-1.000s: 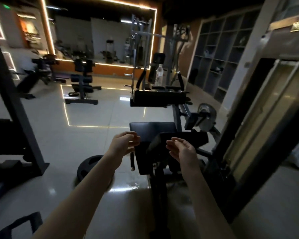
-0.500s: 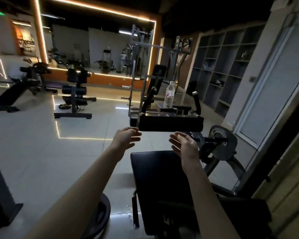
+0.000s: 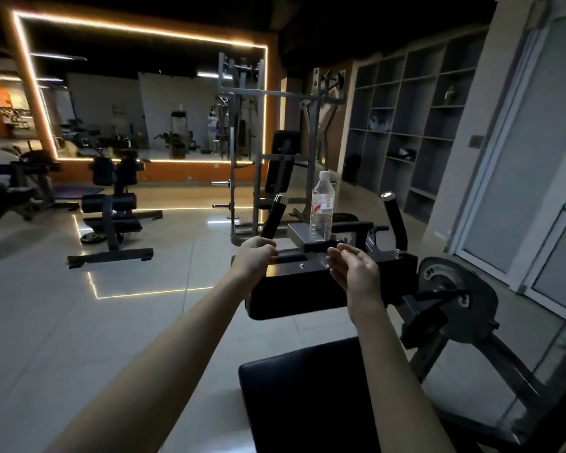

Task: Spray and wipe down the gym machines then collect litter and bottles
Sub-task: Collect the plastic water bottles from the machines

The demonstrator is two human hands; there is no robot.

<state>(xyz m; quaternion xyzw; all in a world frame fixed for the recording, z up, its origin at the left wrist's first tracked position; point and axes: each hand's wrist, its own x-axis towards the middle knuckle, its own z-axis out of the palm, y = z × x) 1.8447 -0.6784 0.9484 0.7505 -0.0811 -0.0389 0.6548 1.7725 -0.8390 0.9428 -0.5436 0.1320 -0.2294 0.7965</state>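
Note:
A clear plastic bottle with a white cap stands upright on a small metal plate of the black curl machine straight ahead. Both my arms reach forward over the machine's seat pad. My left hand hovers at the arm pad's left end with its fingers curled loosely and nothing in it. My right hand is open, palm turned left, fingers apart, just below and in front of the bottle, not touching it. I see no spray bottle or cloth.
A weight plate hangs on the machine's right side. Other machines stand on the tiled floor at left and behind. Shelving lines the right wall beside a glass door. A lit mirror covers the back wall.
The view has come closer to the curl machine and risen. Both hands have moved forward toward the arm pad and the bottle, staying empty.

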